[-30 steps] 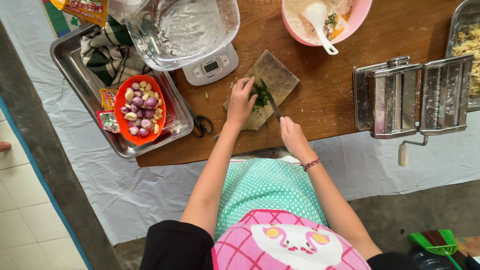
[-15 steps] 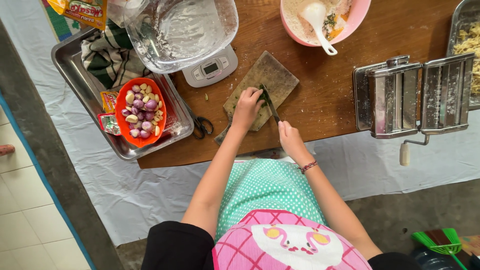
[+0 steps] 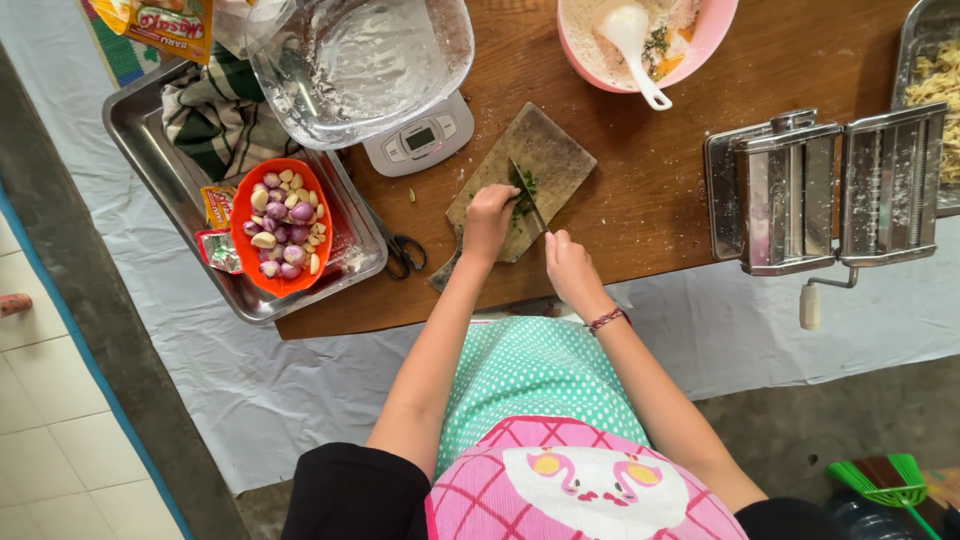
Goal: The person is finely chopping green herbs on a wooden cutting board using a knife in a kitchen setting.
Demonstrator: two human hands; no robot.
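L hand point(image 3: 488, 213) presses herbs point(image 3: 524, 186) onto board point(image 3: 530, 172), counter centre; grip curled shut on them. R hand point(image 3: 566, 262) grip closed on knife point(image 3: 528, 195). Chopping partly done; some herbs uncut.

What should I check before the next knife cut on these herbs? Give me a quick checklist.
1. Knife gripped by the right hand: ok, the hand is closed on the handle.
2. Left hand steadying the green herbs: ok, it rests on them beside the blade.
3. Left fingertips tucked away from the edge: cannot tell, too small to see.
4. Cutting board flat on the wooden table: ok.
5. Board's near corner: not ok, it sits close to the table edge.
6. Scissors clear of the board: ok, lying apart to its left.
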